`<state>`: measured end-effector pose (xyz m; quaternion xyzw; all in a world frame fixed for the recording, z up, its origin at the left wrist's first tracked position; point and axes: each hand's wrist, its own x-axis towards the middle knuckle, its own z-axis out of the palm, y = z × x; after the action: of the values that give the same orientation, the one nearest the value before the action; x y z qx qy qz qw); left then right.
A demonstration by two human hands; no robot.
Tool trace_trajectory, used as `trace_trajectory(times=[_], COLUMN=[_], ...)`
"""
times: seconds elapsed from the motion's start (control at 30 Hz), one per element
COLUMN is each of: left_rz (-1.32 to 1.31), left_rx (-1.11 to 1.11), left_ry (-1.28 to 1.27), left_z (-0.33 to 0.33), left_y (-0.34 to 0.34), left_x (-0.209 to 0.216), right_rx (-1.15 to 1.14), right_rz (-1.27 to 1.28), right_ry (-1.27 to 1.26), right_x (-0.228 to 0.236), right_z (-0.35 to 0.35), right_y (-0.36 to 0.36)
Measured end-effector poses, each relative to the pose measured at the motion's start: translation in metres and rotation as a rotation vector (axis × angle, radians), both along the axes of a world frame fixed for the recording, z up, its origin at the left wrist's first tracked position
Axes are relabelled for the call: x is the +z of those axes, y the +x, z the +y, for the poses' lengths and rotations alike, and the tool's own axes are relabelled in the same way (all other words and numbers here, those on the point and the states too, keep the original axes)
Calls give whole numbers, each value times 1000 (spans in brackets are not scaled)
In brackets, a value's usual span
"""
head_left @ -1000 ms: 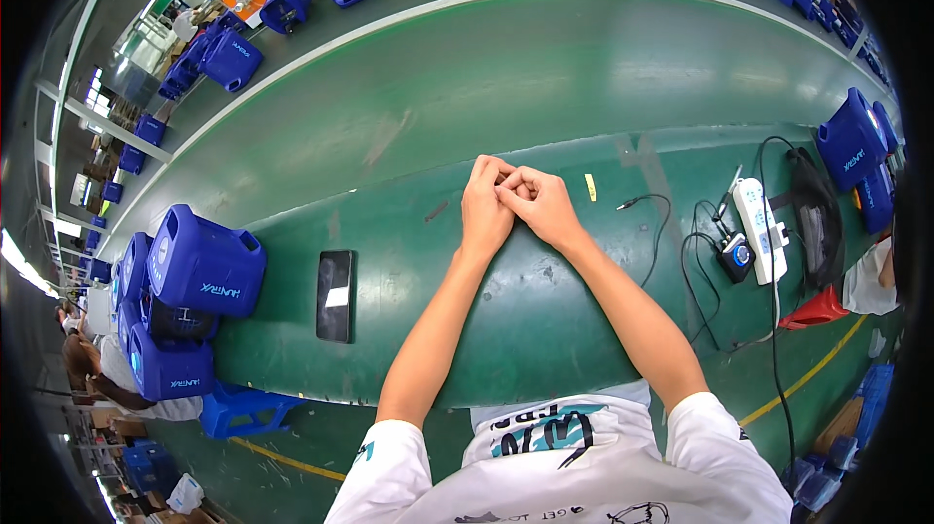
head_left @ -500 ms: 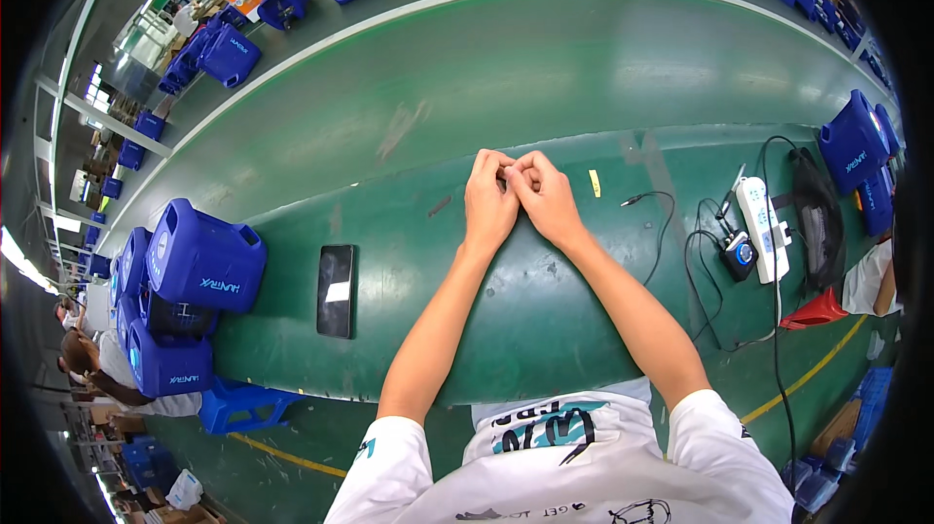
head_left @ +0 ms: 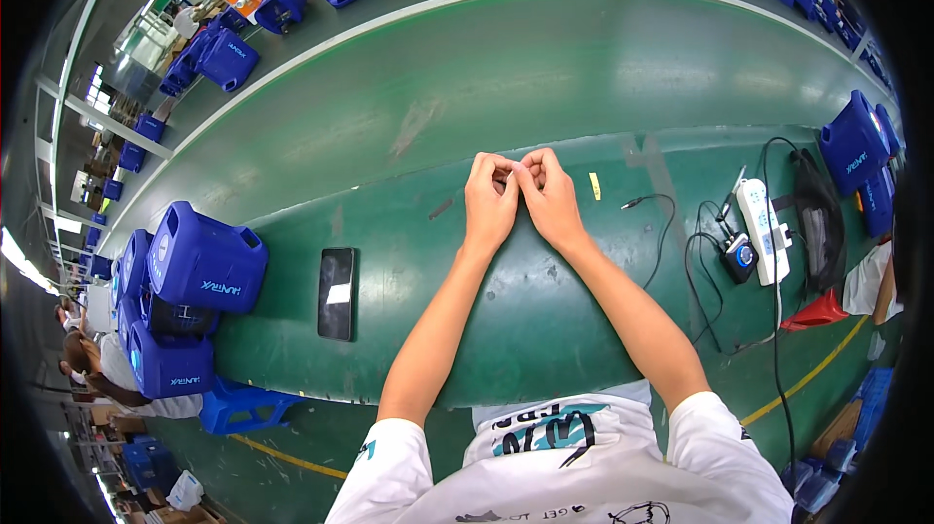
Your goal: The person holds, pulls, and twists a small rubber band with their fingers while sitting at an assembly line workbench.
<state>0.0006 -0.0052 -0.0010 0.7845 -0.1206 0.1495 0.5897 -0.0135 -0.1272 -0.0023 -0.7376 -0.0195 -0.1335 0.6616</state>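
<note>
Think of a clock with the two hands in the middle and 12 at the top. The left hand (head_left: 490, 212) and the right hand (head_left: 552, 209) are side by side over the green table (head_left: 409, 329), and they touch at the thumbs. The fingers of both hands are curled in. They are not spread out. I cannot tell if they pinch something tiny, because the hands hide that spot.

The thing nearest the right hand is a little yellow strip (head_left: 594, 186), flat on the table at 3 o'clock. A small dark strip (head_left: 441, 209) lies near the left hand, at 9 o'clock. A black phone (head_left: 337, 294) lies at 8 o'clock, apart from the hands.

Past the yellow strip, also at 3 o'clock, is the tip of a black cord (head_left: 669, 222). Farther that way are a white power strip (head_left: 755, 217) and a black bag (head_left: 819, 222). A small black box (head_left: 739, 259) with a blue ring sits just beside the power strip, between 3 and 4 o'clock.

Big blue boxes (head_left: 206, 256) are piled up well apart from the hands, between 8 and 9 o'clock. A blue stool (head_left: 238, 405) is at 8 o'clock, down past the table edge. Something red (head_left: 815, 310) is at 4 o'clock.
</note>
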Motion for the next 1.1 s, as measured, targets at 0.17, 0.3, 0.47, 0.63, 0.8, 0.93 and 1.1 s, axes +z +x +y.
trace_trajectory(times=[0.17,0.3,0.47,0.63,0.8,0.93,1.1], left_rz=[7,22,67,140,197,230,209], left_rx=[-6,-1,-48,-119,-202,-175,-167], left_ry=[-58,-55,-137,-139,-329,-350,-380], left_z=[-2,-1,-1,6,6,7,7], left_y=[0,1,3,6,6,5,6], left_x=[0,-3,-6,-12,-10,-6,-6], right_rx=[-43,-93,-74,-76,-20,-4,43], right_rz=[-13,-66,-57,-40,9,41,66], right_ry=[8,1,88,160,257,278,274], right_x=[-2,-7,-6,-6,-1,4,4], right_z=[-1,0,-2,-1,-5,-4,-7], right_y=[0,4,4,5,2,1,-1])
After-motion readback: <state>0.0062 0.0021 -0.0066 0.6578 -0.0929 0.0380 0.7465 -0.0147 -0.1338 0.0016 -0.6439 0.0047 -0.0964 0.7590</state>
